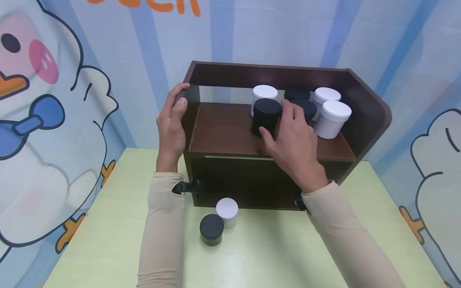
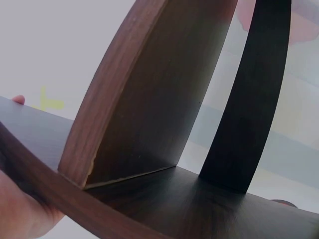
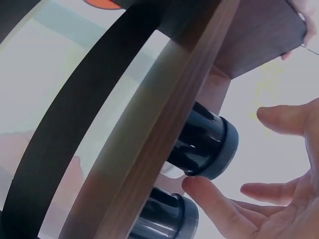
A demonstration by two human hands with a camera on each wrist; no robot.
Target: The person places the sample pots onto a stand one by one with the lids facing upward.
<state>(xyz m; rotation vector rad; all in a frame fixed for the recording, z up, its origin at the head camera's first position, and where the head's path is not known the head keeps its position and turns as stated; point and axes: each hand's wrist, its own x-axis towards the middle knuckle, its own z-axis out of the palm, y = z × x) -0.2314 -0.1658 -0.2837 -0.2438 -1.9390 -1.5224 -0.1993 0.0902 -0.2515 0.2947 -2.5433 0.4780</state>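
Observation:
On the upper board of a dark brown wooden shelf (image 1: 223, 128), my right hand (image 1: 297, 142) is at a black lidded jar (image 1: 265, 116). Its thumb and fingers are spread around the jar; in the right wrist view a fingertip touches the lid edge of the jar (image 3: 207, 142), while the thumb stands apart from it. My left hand (image 1: 172, 128) holds the shelf's left side panel, fingertips bent over its edge. Behind and right of that jar stand white jars (image 1: 331, 120) and more black jars (image 1: 306, 108), partly hidden by my right hand.
On the pale table (image 1: 252, 256), in front of the shelf, a white jar (image 1: 227, 212) and a black jar (image 1: 211, 230) stand side by side. The shelf's right side panel (image 1: 371, 112) rises beside the white jars. A printed cloth (image 1: 288, 32) hangs behind.

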